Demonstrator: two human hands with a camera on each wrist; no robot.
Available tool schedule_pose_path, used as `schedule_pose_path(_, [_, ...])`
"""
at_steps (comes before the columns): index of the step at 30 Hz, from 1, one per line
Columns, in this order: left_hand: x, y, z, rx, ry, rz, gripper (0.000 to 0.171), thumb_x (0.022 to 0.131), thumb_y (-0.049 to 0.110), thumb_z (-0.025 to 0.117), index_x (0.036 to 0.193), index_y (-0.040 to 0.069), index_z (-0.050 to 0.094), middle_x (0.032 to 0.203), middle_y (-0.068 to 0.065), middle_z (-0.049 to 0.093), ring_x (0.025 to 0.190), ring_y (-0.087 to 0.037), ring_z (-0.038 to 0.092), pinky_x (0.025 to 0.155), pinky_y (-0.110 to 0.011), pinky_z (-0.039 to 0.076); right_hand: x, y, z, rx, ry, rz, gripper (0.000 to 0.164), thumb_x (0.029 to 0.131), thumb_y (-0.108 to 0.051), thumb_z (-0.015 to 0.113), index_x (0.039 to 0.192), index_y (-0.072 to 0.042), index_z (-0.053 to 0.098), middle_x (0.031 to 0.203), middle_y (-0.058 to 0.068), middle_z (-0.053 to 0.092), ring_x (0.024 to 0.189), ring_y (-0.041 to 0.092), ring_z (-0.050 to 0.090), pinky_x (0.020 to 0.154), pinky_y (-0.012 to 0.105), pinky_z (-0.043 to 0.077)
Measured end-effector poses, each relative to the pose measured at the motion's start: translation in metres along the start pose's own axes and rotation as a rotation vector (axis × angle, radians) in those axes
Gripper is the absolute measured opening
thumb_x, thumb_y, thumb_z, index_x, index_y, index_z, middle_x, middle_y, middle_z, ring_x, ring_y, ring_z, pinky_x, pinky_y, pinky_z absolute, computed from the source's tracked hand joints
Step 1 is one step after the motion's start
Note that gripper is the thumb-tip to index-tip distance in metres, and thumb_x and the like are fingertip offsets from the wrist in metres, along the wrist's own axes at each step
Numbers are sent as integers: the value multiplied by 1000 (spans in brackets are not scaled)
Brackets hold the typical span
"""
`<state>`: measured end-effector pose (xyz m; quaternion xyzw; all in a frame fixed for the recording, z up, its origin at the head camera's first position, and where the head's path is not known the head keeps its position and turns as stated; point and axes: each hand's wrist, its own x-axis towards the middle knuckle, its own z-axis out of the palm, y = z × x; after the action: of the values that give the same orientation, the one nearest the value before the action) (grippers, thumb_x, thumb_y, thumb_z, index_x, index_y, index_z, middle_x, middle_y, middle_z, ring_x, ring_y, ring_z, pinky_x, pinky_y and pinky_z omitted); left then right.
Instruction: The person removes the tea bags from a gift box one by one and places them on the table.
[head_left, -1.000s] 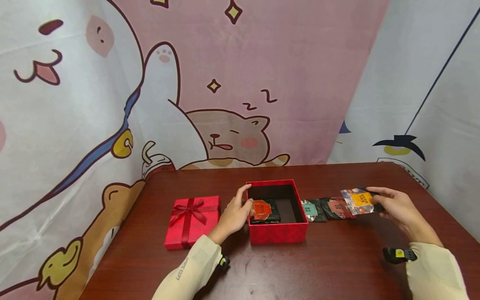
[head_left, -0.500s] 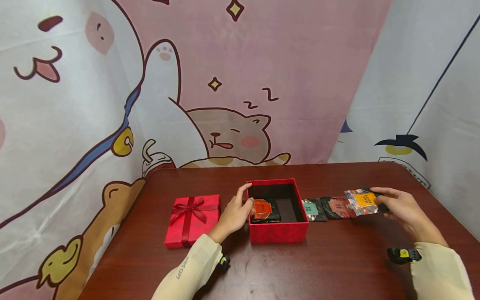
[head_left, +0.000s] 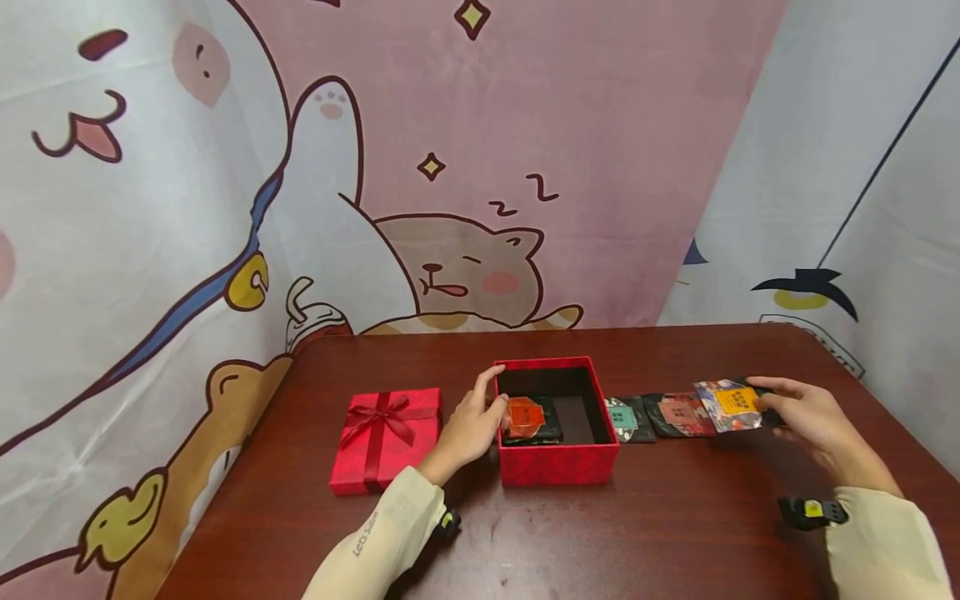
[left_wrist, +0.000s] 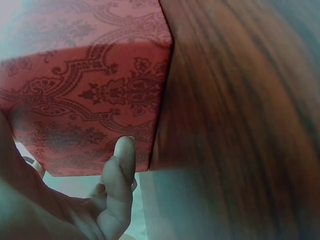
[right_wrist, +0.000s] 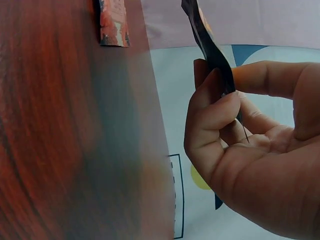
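Note:
In the head view, my left hand [head_left: 468,427] holds the left wall of an open red gift box [head_left: 558,467], thumb at the rim. The left wrist view has fingers [left_wrist: 125,155] against the patterned outer wall. Inside the box, on its left side, lie black sachets, the top one with an orange label [head_left: 527,417]. My right hand [head_left: 813,421] pinches a sachet with a yellow label [head_left: 731,404] above the table, right of the box. The right wrist view catches this dark sachet [right_wrist: 212,52] edge-on between thumb and fingers.
A red lid with a ribbon bow [head_left: 386,442] lies left of the box. Right of the box, a sachet with a green label [head_left: 628,419] and another with a red label [head_left: 678,414] lie in a row on the brown table [head_left: 652,525]. A cartoon cloth [head_left: 600,167] hangs behind.
My right hand has drifted slightly right with the yellow-labelled sachet. My left hand stays at the box, and the other sachets lie as before.

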<state>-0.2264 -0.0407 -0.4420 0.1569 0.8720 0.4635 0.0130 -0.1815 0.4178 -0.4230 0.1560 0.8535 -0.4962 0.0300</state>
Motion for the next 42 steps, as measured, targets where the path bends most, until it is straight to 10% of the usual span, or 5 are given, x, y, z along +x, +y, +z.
schedule_pose_path(42, [0,-1,1,-1,-5,-4,49,103,36,43,151,34,32,81,-6,69,64,-13,56,64,-36,42,1,12,-6,-4,1,2,56,103,-28,46,146,7,37,142,37,29,80,12,52,62,31,52])
